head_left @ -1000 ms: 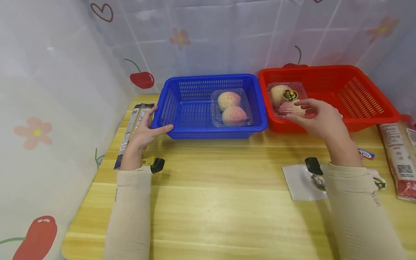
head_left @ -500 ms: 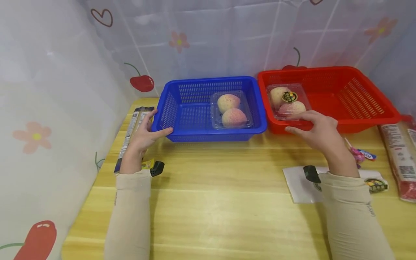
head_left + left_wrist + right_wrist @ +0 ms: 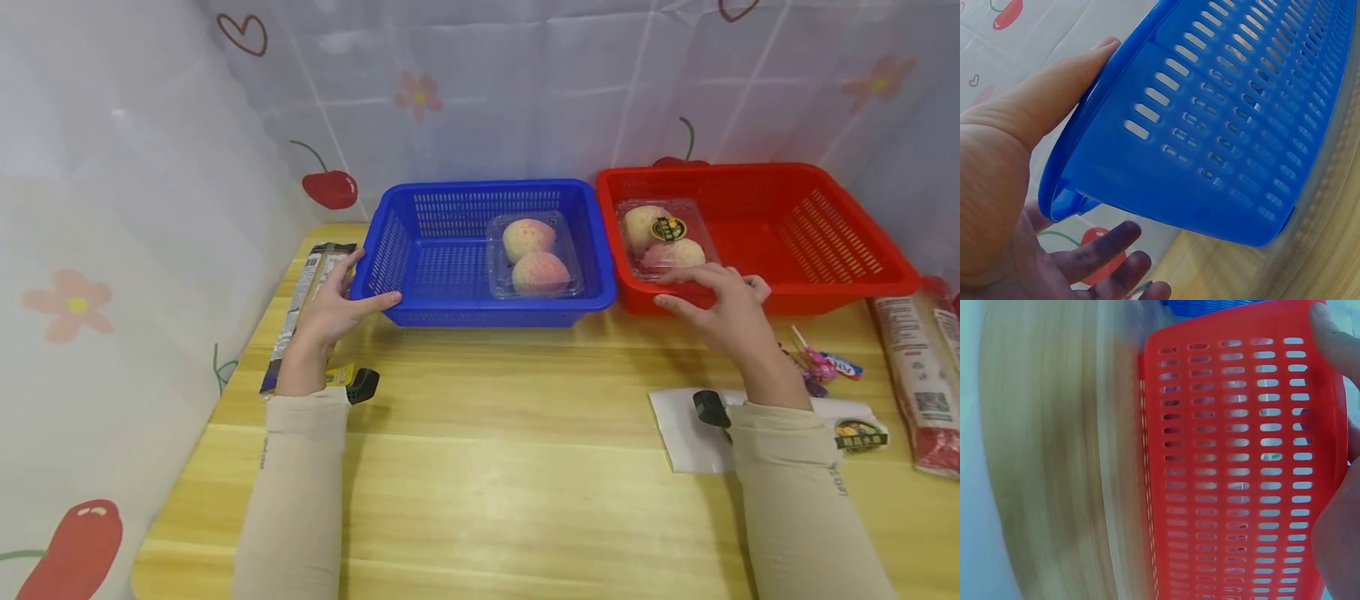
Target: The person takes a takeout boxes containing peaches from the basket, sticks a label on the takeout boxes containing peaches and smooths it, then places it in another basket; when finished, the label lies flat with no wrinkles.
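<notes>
In the head view my left hand (image 3: 326, 321) grips the near left corner of the blue basket (image 3: 480, 318). Its thumb lies along the rim in the left wrist view, other fingers hanging below. My right hand (image 3: 723, 312) pinches the front rim of the red basket (image 3: 810, 302). The right wrist view shows that thumb on the outer wall and fingers behind it. Two pink and yellow peaches (image 3: 540, 273) sit in a clear plastic box (image 3: 573, 265) inside the blue basket. A second clear box (image 3: 699, 218), with a black label, holds two peaches (image 3: 675, 253) in the red one.
Long printed packets lie left of the blue basket (image 3: 300, 312) and at the far right (image 3: 911, 358). A lollipop (image 3: 821, 367) and a white bag (image 3: 678, 429) with a round label lie near my right forearm. A printed curtain hangs behind the wooden table (image 3: 510, 467).
My right hand has come back from over the boxed peaches in the red basket to its front rim. My left hand stays on the blue basket's corner.
</notes>
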`<state>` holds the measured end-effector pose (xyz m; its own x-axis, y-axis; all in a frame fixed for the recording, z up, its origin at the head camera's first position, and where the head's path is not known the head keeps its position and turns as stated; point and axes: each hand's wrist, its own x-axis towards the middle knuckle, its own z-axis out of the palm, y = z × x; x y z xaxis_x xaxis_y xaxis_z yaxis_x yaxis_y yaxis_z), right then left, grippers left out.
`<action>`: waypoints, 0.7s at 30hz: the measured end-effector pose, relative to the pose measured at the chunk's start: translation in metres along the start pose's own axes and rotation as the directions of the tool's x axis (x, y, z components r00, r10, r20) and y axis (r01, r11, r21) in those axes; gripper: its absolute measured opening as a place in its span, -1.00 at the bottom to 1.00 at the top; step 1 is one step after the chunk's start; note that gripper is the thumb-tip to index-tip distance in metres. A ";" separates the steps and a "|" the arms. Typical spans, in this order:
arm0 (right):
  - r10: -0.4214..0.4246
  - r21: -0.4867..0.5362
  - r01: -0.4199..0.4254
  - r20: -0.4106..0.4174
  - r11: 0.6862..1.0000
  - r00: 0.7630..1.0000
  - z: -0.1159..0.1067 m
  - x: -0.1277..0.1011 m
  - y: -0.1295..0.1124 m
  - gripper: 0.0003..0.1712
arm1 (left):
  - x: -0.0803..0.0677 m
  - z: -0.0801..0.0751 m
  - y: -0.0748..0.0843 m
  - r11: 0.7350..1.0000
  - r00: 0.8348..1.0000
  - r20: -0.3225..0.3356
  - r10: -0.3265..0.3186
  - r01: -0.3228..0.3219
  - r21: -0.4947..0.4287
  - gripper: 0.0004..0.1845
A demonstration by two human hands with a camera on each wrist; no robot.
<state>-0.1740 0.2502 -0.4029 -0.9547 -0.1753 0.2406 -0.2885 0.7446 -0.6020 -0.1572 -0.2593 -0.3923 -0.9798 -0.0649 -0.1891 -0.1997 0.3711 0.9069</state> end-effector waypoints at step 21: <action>-0.019 0.035 0.019 0.000 0.999 1.000 0.001 0.001 0.003 -0.58 | -0.007 0.036 0.045 0.887 0.961 -0.150 0.233 -0.147 0.437 0.15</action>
<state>-0.1757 0.2519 -0.4057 -0.9489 -0.1900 0.2520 -0.3094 0.7178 -0.6237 -0.1585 -0.2084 -0.3638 -0.9897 -0.1149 0.0856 -0.0286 0.7438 0.6677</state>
